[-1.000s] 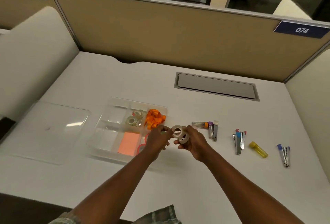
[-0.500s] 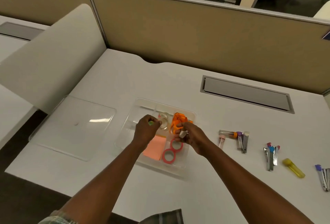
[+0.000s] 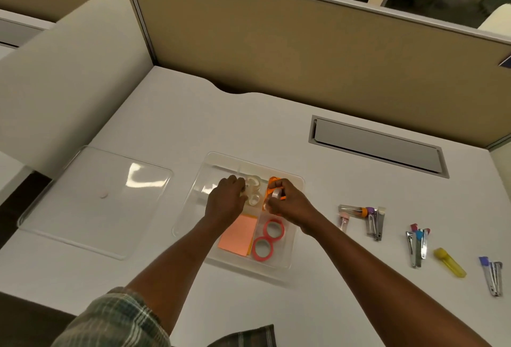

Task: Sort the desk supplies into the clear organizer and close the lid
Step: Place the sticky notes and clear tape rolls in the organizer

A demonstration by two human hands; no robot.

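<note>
The clear organizer (image 3: 284, 259) sits open at the desk's middle. It holds an orange sticky-note pad (image 3: 238, 234), two pink tape rolls (image 3: 267, 239), clear tape rolls (image 3: 253, 185) and orange clips (image 3: 272, 182). My left hand (image 3: 226, 203) hovers over the middle compartment beside the clear rolls; what its fingers hold is hidden. My right hand (image 3: 289, 204) is over the organizer's right side, shut on a clear tape roll (image 3: 274, 194). The clear lid (image 3: 94, 200) lies flat to the left.
To the right of the organizer lie staplers with coloured tops (image 3: 374, 221), (image 3: 417, 244), (image 3: 492, 274), a yellow tube (image 3: 449, 262) and a small pink item (image 3: 343, 221). A grey cable hatch (image 3: 377, 147) sits at the back. Partition walls close the back and left.
Both hands moved from in front of the organizer to over its compartments, carrying clear tape rolls. The view has shifted right and closer.
</note>
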